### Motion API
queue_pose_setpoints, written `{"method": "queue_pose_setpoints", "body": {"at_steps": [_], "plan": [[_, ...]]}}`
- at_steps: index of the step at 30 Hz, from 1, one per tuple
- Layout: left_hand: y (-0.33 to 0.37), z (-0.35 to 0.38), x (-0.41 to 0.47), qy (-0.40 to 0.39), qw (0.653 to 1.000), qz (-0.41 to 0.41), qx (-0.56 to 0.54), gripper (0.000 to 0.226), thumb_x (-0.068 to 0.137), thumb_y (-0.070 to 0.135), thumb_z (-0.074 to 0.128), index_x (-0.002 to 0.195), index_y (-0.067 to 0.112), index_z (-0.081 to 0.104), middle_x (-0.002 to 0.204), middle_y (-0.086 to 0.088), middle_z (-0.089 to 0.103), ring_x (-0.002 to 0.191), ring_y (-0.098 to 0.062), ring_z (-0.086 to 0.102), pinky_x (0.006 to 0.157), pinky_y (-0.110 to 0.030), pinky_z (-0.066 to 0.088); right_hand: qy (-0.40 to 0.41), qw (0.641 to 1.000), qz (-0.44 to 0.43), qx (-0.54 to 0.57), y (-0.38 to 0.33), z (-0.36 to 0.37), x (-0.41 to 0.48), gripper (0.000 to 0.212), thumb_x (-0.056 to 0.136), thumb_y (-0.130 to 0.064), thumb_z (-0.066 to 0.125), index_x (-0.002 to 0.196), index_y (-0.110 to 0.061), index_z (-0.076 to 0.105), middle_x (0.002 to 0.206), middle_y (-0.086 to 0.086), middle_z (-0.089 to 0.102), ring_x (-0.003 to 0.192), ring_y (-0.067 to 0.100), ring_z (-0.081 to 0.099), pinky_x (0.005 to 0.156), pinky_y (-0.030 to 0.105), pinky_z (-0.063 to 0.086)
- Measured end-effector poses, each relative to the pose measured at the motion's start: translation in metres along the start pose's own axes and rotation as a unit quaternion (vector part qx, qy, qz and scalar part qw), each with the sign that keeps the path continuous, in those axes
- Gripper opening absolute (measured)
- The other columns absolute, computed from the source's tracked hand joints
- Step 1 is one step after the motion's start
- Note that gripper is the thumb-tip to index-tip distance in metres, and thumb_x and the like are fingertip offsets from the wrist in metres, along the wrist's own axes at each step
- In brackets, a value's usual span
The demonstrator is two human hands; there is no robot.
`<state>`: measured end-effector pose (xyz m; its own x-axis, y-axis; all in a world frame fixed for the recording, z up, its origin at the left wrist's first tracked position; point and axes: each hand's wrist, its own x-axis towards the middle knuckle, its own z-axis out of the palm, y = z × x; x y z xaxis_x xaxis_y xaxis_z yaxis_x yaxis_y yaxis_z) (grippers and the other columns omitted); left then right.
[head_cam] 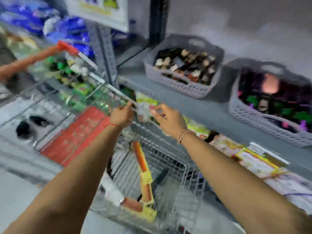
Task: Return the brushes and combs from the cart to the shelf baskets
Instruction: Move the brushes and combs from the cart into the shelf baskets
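The view is motion-blurred. My left hand (121, 115) and my right hand (168, 118) are raised above the wire cart (170, 166), close together. Between them is a clear plastic packet (142, 110), pinched by the fingers of both hands; what it contains is too blurred to tell. Down in the cart lie long orange-and-yellow packaged items (145, 176) and a white one (112, 191). On the grey shelf stand two grey woven baskets: one (184, 89) holds dark and tan items, and the other (253, 119), to the right, holds dark, green and purple items.
The cart's orange handle (28, 60) and red child-seat flap (76, 135) are on the left. The grey shelf edge (202, 112) runs diagonally just beyond my hands, with packaged goods (253, 162) on the lower shelf. A perforated upright post (106, 53) stands behind the cart.
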<state>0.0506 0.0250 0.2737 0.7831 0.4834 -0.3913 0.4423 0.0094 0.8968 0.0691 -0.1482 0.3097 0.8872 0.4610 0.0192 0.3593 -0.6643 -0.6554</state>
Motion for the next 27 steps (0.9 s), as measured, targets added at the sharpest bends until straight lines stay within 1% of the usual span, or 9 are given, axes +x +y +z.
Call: {"method": "queue_pose_setpoints", "body": {"at_steps": [3,5,6,7,12,18,21,25,27], "plan": [[-0.084,-0.008,0.015,-0.039,0.989,-0.123,0.078,0.041,0.094,0.044,0.038,0.076,0.013,0.057,0.058,-0.007,0.062,0.044,-0.010,0.063,0.034,-0.010,0.044,-0.194,0.977,0.079,-0.044,0.038,0.056,0.007,0.045,0.090,-0.042,0.047,0.123,-0.012,0.046,0.115,0.021,0.061,0.092,0.037,0.063,0.083,0.050,0.052],[-0.137,-0.005,0.025,-0.020,0.979,-0.182,0.089,0.047,0.094,0.042,0.041,0.109,0.001,0.059,0.093,-0.029,0.071,0.089,-0.024,0.073,0.078,-0.030,0.059,-0.289,0.946,0.127,-0.075,0.072,0.094,0.010,0.050,0.090,-0.042,0.048,0.127,-0.009,0.043,0.127,0.020,0.053,0.106,0.037,0.057,0.091,0.047,0.049],[-0.160,-0.003,0.028,-0.007,0.970,-0.211,0.121,0.051,0.094,0.040,0.041,0.120,-0.002,0.055,0.117,-0.032,0.063,0.112,-0.034,0.062,0.098,-0.039,0.050,-0.324,0.930,0.149,-0.090,0.089,0.112,0.009,0.051,0.090,-0.041,0.049,0.128,-0.008,0.042,0.130,0.020,0.051,0.111,0.035,0.054,0.094,0.043,0.047],[-0.180,0.000,0.029,0.000,0.960,-0.237,0.152,0.054,0.095,0.038,0.042,0.125,-0.006,0.051,0.129,-0.031,0.055,0.121,-0.039,0.053,0.104,-0.042,0.043,-0.348,0.916,0.170,-0.101,0.107,0.129,0.008,0.053,0.089,-0.040,0.050,0.128,-0.006,0.042,0.133,0.019,0.049,0.115,0.034,0.052,0.094,0.038,0.045],[-0.241,0.026,0.037,-0.078,0.925,-0.296,0.224,0.044,0.088,0.024,0.058,0.122,-0.004,0.056,0.129,-0.023,0.058,0.119,-0.034,0.055,0.091,-0.031,0.046,-0.389,0.880,0.246,-0.118,0.171,0.195,0.000,0.057,0.087,-0.037,0.056,0.129,-0.002,0.040,0.133,0.024,0.049,0.118,0.036,0.049,0.097,0.041,0.042],[-0.289,0.074,0.041,-0.191,0.878,-0.299,0.321,0.047,0.084,0.040,0.060,0.114,0.004,0.065,0.121,-0.011,0.067,0.113,-0.024,0.061,0.096,-0.031,0.046,-0.318,0.907,0.264,-0.085,0.197,0.256,-0.002,0.065,0.079,-0.046,0.063,0.123,-0.002,0.046,0.126,0.021,0.055,0.112,0.035,0.053,0.086,0.040,0.046],[-0.311,0.087,0.036,-0.177,0.885,-0.318,0.292,0.053,0.071,0.026,0.077,0.114,0.002,0.057,0.114,-0.013,0.066,0.107,-0.029,0.063,0.088,-0.035,0.051,-0.271,0.919,0.277,-0.076,0.200,0.274,-0.008,0.054,0.073,-0.044,0.070,0.106,-0.007,0.048,0.109,0.014,0.062,0.088,0.028,0.058,0.067,0.033,0.044],[-0.318,0.085,0.033,-0.142,0.909,-0.362,0.153,0.041,0.076,0.006,0.071,0.112,0.006,0.052,0.084,-0.015,0.063,0.067,-0.024,0.060,0.061,-0.036,0.054,-0.250,0.913,0.320,-0.017,0.203,0.275,-0.007,0.029,0.071,-0.024,0.076,0.083,-0.016,0.050,0.090,0.006,0.061,0.081,0.026,0.060,0.072,0.035,0.052],[-0.314,0.072,0.032,-0.179,0.895,-0.397,0.094,0.040,0.081,0.004,0.066,0.118,0.010,0.052,0.084,-0.010,0.057,0.065,-0.018,0.056,0.057,-0.028,0.052,-0.244,0.911,0.332,0.026,0.206,0.265,-0.003,0.025,0.070,-0.016,0.076,0.081,-0.014,0.053,0.085,0.004,0.057,0.077,0.022,0.054,0.066,0.028,0.044]]}}
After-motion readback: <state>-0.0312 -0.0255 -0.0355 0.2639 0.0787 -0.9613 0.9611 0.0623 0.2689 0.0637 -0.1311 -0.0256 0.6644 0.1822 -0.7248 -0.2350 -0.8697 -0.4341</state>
